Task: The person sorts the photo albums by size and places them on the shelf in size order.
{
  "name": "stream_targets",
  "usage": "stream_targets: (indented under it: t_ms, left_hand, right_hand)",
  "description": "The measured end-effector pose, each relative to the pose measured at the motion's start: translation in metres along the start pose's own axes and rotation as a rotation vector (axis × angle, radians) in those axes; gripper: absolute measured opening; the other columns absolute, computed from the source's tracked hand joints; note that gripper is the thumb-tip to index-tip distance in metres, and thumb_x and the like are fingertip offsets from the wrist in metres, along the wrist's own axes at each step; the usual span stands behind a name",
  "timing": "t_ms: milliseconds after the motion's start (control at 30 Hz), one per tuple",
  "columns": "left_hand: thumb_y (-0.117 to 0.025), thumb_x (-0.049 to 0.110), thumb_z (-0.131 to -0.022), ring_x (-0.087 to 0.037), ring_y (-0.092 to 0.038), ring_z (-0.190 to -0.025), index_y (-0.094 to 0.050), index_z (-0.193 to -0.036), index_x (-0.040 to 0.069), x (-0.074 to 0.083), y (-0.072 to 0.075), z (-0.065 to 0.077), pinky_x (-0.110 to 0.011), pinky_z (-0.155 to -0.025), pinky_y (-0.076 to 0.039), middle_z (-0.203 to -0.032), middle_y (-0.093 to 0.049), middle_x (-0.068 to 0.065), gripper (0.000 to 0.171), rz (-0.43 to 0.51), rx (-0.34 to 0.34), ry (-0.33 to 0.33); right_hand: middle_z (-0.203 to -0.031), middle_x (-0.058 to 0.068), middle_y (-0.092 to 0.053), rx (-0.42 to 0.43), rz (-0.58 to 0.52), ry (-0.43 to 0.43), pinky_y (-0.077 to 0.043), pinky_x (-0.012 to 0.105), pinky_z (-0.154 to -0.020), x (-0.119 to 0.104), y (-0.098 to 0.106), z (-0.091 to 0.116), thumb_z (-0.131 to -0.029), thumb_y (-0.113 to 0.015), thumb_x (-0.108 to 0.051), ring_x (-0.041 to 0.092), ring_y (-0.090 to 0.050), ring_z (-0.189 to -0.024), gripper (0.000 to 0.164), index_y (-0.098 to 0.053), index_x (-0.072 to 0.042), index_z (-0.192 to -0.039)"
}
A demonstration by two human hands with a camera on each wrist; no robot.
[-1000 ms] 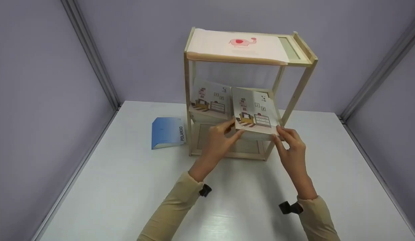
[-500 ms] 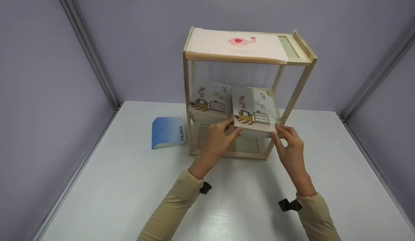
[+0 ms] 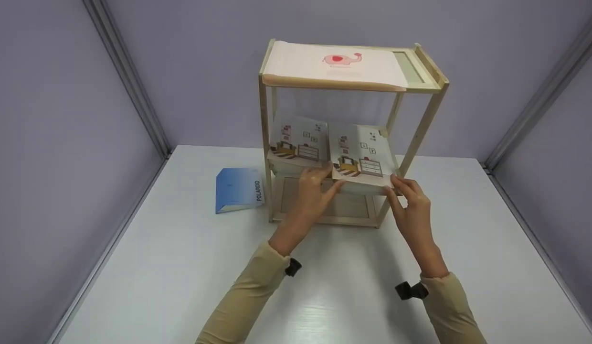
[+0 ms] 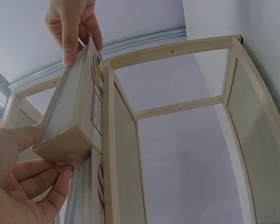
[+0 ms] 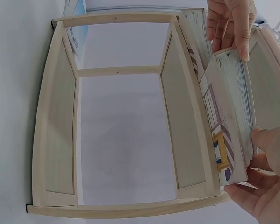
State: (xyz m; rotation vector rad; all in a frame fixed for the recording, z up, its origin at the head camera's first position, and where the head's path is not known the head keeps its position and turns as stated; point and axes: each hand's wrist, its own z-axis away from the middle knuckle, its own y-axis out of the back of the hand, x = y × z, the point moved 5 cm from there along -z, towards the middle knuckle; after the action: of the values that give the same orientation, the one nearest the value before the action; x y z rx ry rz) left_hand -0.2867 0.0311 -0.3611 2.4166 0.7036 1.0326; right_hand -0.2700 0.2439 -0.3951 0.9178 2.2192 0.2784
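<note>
A thick book point(image 3: 362, 149) with a yellow vehicle and pink shapes on its pale cover lies on the middle board of a small wooden rack, its front edge lifted toward the person. My left hand point(image 3: 309, 198) pinches its near left corner, thumb below and fingers at the side. At the near right corner, my right hand point(image 3: 413, 210) grips it between thumb and fingers. Page edges of this book point(image 4: 67, 109) face the left wrist camera. Directly to its left lies a matching book point(image 3: 300, 138), which neither hand plainly holds.
The rack point(image 3: 417, 129) has upright posts and a top board bearing a white cloth point(image 3: 301, 59) with a pink elephant. A blue book point(image 3: 236, 188) marked POLAROID lies on the white table point(image 3: 181, 267), left of the rack. Pale walls enclose the table.
Both hands have moved slightly away from the person with the right-hand book, whose front edge sits a little farther in. Their grip looks the same. The matching book stays in place.
</note>
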Motion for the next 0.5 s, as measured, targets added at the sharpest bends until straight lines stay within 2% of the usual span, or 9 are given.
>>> stream_targets:
  t_ms: [167,500]
  left_hand:
    - [-0.066,0.030,-0.085,-0.027,-0.058,-0.100,-0.060,-0.118,-0.005,0.0007,0.0001,-0.0007,-0.037,-0.092,-0.045,-0.109,-0.067,-0.013,0.048,0.008,0.024,-0.014]
    - [-0.065,0.031,-0.086,-0.024,-0.055,-0.101,-0.058,-0.121,-0.003,-0.0013,-0.0015,-0.0012,-0.032,-0.088,-0.047,-0.110,-0.066,-0.012,0.049,0.008,-0.004,0.036]
  right_hand:
    - [-0.107,0.015,-0.062,0.001,0.005,0.002,-0.051,0.037,-0.074,-0.0003,0.0000,-0.0008,-0.087,-0.064,-0.013,0.024,-0.063,-0.088,0.032,-0.063,0.000,-0.116]
    - [-0.110,0.016,-0.062,-0.019,0.010,-0.015,-0.052,0.041,-0.077,-0.0004,0.0001,-0.0023,-0.088,-0.062,-0.016,0.025,-0.064,-0.088,0.034,-0.062,0.002,-0.118]
